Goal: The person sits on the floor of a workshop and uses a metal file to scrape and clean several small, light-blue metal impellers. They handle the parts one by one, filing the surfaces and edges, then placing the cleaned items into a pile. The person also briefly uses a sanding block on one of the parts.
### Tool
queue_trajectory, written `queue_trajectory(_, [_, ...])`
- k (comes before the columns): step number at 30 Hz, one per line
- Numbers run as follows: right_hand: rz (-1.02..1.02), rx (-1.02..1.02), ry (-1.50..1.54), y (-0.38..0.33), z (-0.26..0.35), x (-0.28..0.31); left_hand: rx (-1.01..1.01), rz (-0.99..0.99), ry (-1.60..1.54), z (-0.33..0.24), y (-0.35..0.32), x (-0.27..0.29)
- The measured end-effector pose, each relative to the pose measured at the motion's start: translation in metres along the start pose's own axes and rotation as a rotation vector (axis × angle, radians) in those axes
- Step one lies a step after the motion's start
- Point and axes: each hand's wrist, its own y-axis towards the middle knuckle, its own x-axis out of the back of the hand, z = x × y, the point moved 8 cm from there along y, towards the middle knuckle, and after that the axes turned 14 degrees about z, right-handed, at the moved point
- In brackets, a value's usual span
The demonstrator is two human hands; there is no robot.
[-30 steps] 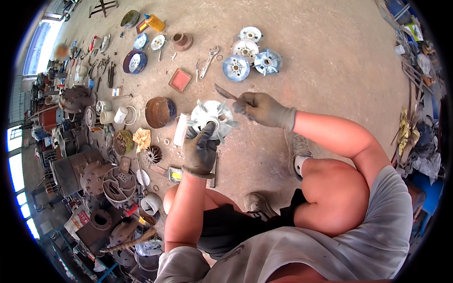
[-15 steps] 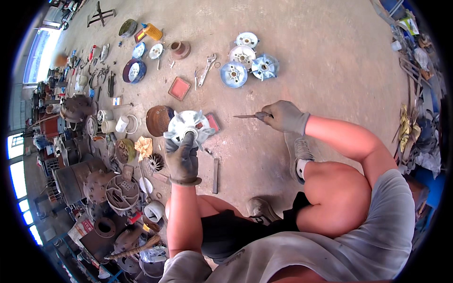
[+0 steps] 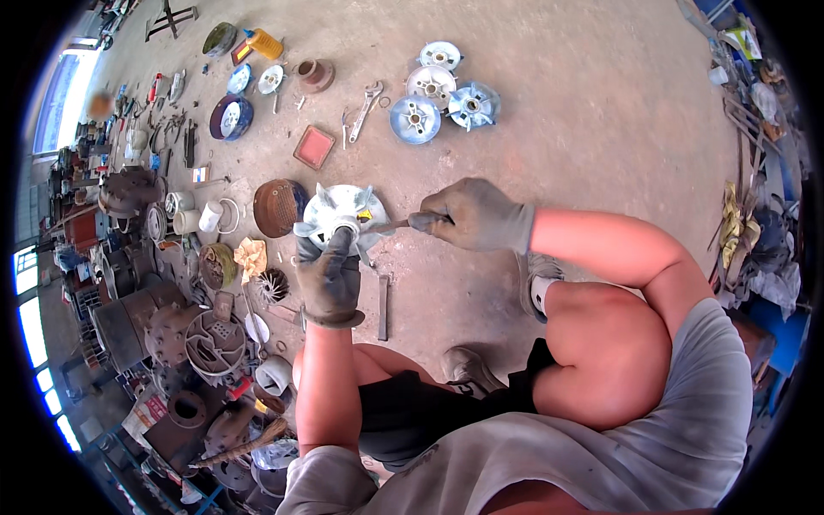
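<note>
Gloves cover both hands. The left hand (image 3: 329,273) closes around the hub of a pale fan wheel (image 3: 343,216), holding it just above the concrete floor (image 3: 566,129). The right hand (image 3: 477,215) is fisted tight on a thin metal tool (image 3: 390,225) whose tip touches the wheel.

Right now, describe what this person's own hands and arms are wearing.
Both hands wear grimy grey-brown work gloves: the left hand has a glove with a darker band at its cuff, the right hand one with a lighter grey knit cuff. Both forearms are bare past the wrists. A grey short-sleeved shirt, dirt-smudged, covers the shoulders.
</note>
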Motion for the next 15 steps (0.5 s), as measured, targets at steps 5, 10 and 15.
queue_trajectory(5, [-0.043,-0.084,-0.118,-0.006,-0.056,-0.016,0.101,-0.131,-0.036,0.017,-0.005,0.024])
queue_trajectory(10, [-0.014,-0.040,-0.156,0.004,-0.007,0.010,0.177,-0.139,-0.039,0.027,-0.006,0.026])
queue_trajectory(15, [-0.146,-0.236,-0.241,0.016,-0.080,0.037,0.263,-0.019,-0.007,0.036,-0.012,0.027])
